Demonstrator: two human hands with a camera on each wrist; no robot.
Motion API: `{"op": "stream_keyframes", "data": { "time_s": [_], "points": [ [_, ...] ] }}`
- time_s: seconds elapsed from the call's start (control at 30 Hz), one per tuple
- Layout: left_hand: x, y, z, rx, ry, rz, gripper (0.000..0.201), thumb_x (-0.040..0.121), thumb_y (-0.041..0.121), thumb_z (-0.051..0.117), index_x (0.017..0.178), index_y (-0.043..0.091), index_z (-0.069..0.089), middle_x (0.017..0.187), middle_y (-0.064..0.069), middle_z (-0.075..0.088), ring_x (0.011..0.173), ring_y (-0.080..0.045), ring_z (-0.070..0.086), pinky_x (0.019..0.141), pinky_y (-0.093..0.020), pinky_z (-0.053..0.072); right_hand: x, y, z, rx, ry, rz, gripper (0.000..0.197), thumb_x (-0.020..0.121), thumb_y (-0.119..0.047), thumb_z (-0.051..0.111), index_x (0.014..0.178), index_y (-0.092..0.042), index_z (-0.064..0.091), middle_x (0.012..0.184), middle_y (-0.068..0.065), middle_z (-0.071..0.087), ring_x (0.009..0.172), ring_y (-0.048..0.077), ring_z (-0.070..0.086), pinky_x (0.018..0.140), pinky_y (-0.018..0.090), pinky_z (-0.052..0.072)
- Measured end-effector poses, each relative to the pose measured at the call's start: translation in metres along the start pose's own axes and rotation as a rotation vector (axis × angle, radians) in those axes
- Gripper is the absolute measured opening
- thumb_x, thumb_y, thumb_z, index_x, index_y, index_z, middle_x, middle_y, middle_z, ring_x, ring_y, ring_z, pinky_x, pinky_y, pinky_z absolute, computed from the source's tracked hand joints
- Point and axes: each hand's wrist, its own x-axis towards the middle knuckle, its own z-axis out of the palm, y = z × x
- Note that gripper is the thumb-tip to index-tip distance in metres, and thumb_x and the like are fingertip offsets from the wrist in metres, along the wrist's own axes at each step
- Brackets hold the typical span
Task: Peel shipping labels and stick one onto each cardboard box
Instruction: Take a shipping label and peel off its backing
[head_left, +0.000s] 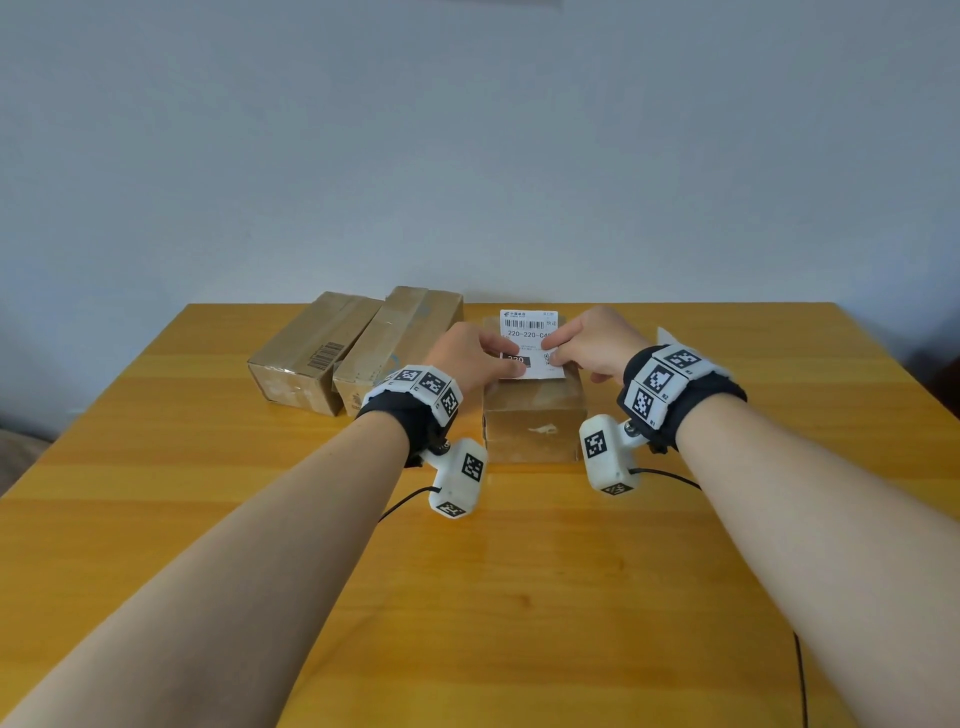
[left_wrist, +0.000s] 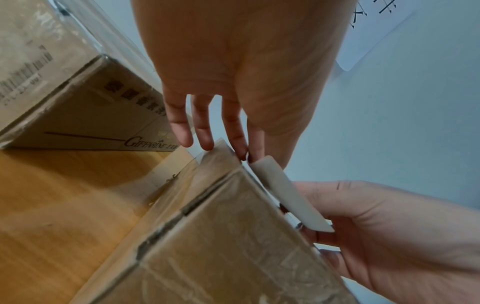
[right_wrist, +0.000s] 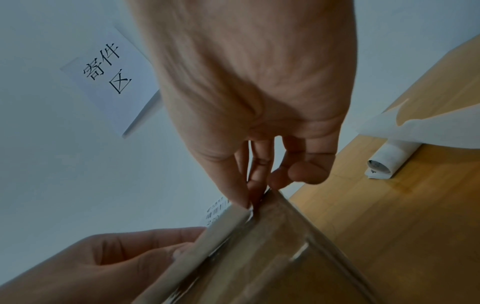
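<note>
A white shipping label (head_left: 529, 328) with a barcode lies over the top of the middle cardboard box (head_left: 535, 421), its near edge lifted off the box. My left hand (head_left: 511, 359) pinches the label's near left part and my right hand (head_left: 552, 351) pinches its near right part. In the left wrist view the label (left_wrist: 285, 193) shows edge-on above the taped box (left_wrist: 233, 236), between my left hand (left_wrist: 246, 158) and the right one. In the right wrist view my right hand (right_wrist: 253, 197) holds the label (right_wrist: 215, 232) at the box's (right_wrist: 285, 257) top edge.
Two more brown boxes (head_left: 311, 353) (head_left: 397, 340) lie side by side at the back left of the wooden table (head_left: 519, 571). A roll of labels (right_wrist: 389, 162) and loose backing paper (right_wrist: 420, 127) lie to the right. A paper sign (right_wrist: 109, 78) hangs on the wall.
</note>
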Motion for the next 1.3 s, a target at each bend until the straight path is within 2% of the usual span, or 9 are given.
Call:
{"op": "stream_keyframes", "data": {
  "time_s": [0.1, 0.2, 0.33, 0.43, 0.57, 0.67, 0.87, 1.13, 1.3],
  "points": [
    [0.001, 0.000, 0.001, 0.003, 0.002, 0.002, 0.032, 0.089, 0.031, 0.085, 0.120, 0.022, 0.081, 0.111, 0.006, 0.071, 0.089, -0.005, 0.063, 0.070, -0.016, 0.046, 0.001, 0.000, 0.000, 0.003, -0.004, 0.001, 0.030, 0.094, -0.011, 0.073, 0.121, -0.021, 0.077, 0.128, -0.001, 0.067, 0.105, 0.023, 0.064, 0.072, 0.031, 0.057],
    [0.002, -0.001, 0.002, 0.011, 0.006, 0.001, 0.032, 0.089, 0.032, 0.084, 0.119, 0.022, 0.081, 0.111, 0.003, 0.075, 0.084, -0.004, 0.063, 0.068, -0.015, 0.046, 0.001, -0.001, 0.000, -0.009, -0.004, -0.002, 0.030, 0.094, -0.011, 0.072, 0.121, -0.021, 0.077, 0.129, -0.001, 0.067, 0.106, 0.022, 0.064, 0.075, 0.032, 0.059],
    [0.002, 0.000, 0.001, -0.002, -0.010, -0.003, 0.033, 0.089, 0.032, 0.084, 0.120, 0.021, 0.080, 0.112, 0.003, 0.074, 0.091, -0.009, 0.065, 0.078, -0.021, 0.048, 0.002, -0.002, 0.000, -0.029, -0.006, -0.001, 0.030, 0.094, -0.009, 0.071, 0.121, -0.021, 0.077, 0.132, -0.001, 0.066, 0.108, 0.023, 0.064, 0.075, 0.032, 0.060],
    [0.004, -0.001, 0.000, 0.009, -0.011, 0.001, 0.033, 0.089, 0.032, 0.084, 0.120, 0.021, 0.080, 0.109, 0.005, 0.072, 0.088, -0.007, 0.062, 0.070, -0.017, 0.044, 0.002, -0.003, 0.000, -0.041, -0.010, -0.002, 0.031, 0.094, -0.008, 0.071, 0.122, -0.021, 0.077, 0.131, 0.000, 0.067, 0.105, 0.023, 0.065, 0.073, 0.032, 0.061],
    [0.006, -0.002, 0.001, 0.020, -0.007, -0.008, 0.032, 0.089, 0.032, 0.084, 0.119, 0.023, 0.081, 0.112, 0.003, 0.072, 0.093, -0.011, 0.063, 0.075, -0.023, 0.047, 0.000, -0.004, 0.000, -0.036, -0.009, 0.001, 0.032, 0.094, -0.007, 0.071, 0.123, -0.019, 0.076, 0.125, 0.000, 0.069, 0.103, 0.024, 0.067, 0.071, 0.030, 0.060],
    [0.008, -0.003, 0.002, 0.009, 0.007, -0.020, 0.029, 0.088, 0.031, 0.085, 0.115, 0.022, 0.082, 0.102, 0.007, 0.071, 0.085, -0.007, 0.063, 0.069, -0.021, 0.046, -0.001, -0.005, 0.000, -0.040, -0.013, 0.001, 0.032, 0.094, -0.007, 0.072, 0.123, -0.019, 0.076, 0.124, 0.000, 0.068, 0.104, 0.024, 0.066, 0.069, 0.029, 0.060],
    [0.011, -0.001, 0.005, 0.026, 0.016, -0.046, 0.025, 0.084, 0.030, 0.088, 0.107, 0.023, 0.083, 0.101, 0.007, 0.075, 0.084, -0.006, 0.066, 0.070, -0.021, 0.049, -0.002, -0.007, -0.002, -0.069, -0.021, -0.002, 0.031, 0.094, -0.008, 0.073, 0.123, -0.019, 0.076, 0.131, 0.002, 0.067, 0.105, 0.025, 0.066, 0.068, 0.028, 0.059],
    [0.011, 0.000, 0.005, 0.049, 0.003, -0.022, 0.025, 0.086, 0.031, 0.086, 0.109, 0.023, 0.083, 0.096, 0.009, 0.072, 0.079, -0.003, 0.062, 0.062, -0.018, 0.044, -0.002, -0.005, -0.001, -0.082, -0.016, -0.022, 0.033, 0.094, -0.010, 0.073, 0.125, -0.020, 0.075, 0.139, 0.003, 0.064, 0.107, 0.024, 0.064, 0.071, 0.029, 0.058],
    [0.007, 0.001, 0.005, 0.055, -0.004, -0.012, 0.018, 0.086, 0.032, 0.085, 0.103, 0.026, 0.085, 0.093, 0.010, 0.073, 0.083, -0.006, 0.064, 0.064, -0.020, 0.043, -0.003, -0.005, 0.000, -0.082, -0.021, -0.027, 0.035, 0.093, -0.011, 0.073, 0.126, -0.022, 0.074, 0.143, 0.001, 0.062, 0.104, 0.021, 0.061, 0.065, 0.027, 0.055]
  ]
}}
